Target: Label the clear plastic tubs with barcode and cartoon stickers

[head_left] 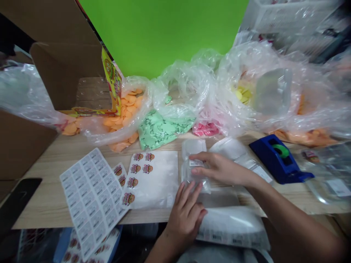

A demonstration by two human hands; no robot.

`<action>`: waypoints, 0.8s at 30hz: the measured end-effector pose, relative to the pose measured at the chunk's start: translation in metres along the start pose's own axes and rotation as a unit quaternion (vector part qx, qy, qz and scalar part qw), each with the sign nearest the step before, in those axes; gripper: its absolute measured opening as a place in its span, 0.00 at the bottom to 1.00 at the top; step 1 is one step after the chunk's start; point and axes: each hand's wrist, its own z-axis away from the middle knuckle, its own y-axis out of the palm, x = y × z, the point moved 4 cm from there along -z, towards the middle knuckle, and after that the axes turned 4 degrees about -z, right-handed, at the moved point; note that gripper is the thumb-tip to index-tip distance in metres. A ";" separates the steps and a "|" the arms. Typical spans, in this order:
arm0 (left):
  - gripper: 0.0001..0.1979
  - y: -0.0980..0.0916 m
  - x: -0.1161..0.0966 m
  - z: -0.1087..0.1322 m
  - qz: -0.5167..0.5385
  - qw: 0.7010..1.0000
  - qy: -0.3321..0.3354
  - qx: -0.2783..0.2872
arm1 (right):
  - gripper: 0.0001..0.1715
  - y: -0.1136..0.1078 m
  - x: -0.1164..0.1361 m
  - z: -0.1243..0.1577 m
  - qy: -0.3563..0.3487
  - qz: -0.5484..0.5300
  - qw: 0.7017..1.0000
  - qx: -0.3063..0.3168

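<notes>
While pinning down a clear plastic bag (195,171) just inside the tabletop's (55,193) near edge, right of centre, best to use flat fingers and even pressure, with thin, slippery film so prone to creasing. Left hand (184,223) moderately spread, fingertips pressed on the bag's lower end, with no grip on it. Right hand (219,168) narrower, fingers close together and reaching in from the right, their tips at a small white label (196,163) on the bag; whether pinching or only resting, impossible to tell from this view. Keep the film taut between both hands, and smooth outward from the label's middle to avoid trapped air.

Toward the tabletop's left edge, a glossy sheet of printed white labels (91,197) and a white sticker sheet (157,182) with round burger-logo stickers, both thin and flat. Near the right edge, a chunky blue tape dispenser (276,159) with a roll of green tape (280,149). Along the far edge, crinkly clear bags, one of flat orange discs (127,109), another of jagged pale green pieces (156,129), plus pink (205,129) and yellow pieces (242,95). Over the near edge, a soft white padded pack (233,226).
</notes>
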 end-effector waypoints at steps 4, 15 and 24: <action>0.07 -0.006 0.006 -0.033 0.022 0.997 -0.041 0.054 | 0.25 -0.028 0.010 0.003 -0.020 -0.066 0.997 -0.040; 0.06 -0.037 0.015 -0.008 0.443 0.840 -0.307 -0.057 | 0.20 -0.085 -0.031 0.120 0.023 0.056 0.997 0.057; 0.22 -0.045 0.027 -0.003 0.489 0.704 -0.481 -0.183 | 0.17 -0.082 -0.052 0.128 0.055 0.224 0.967 -0.112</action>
